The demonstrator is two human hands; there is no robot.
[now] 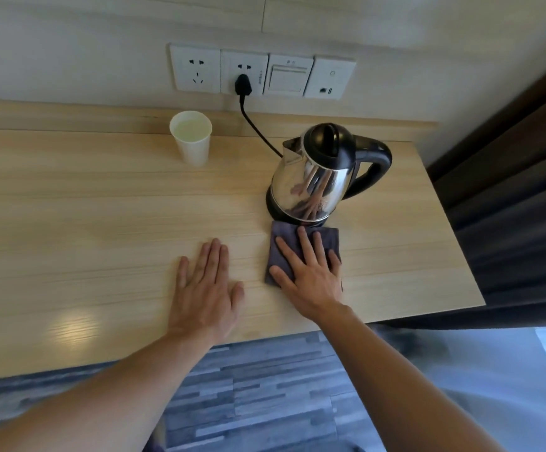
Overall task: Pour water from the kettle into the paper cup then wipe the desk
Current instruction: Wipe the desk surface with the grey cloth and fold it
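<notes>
A steel kettle (317,177) with a black lid and handle stands on its base at the right of the wooden desk (85,223). A white paper cup (191,141) holding water stands upright near the back wall. A folded dark grey cloth (325,238) lies flat just in front of the kettle. My right hand (307,272) rests flat on the cloth, fingers spread, pressing it to the desk. My left hand (204,288) lies flat and open on the bare wood, to the left of the cloth, holding nothing.
A black cord (258,132) runs from the kettle base to a plug in the wall socket panel (261,73). The desk's right edge (450,230) meets a dark curtain (519,190). Grey plank floor lies below the front edge.
</notes>
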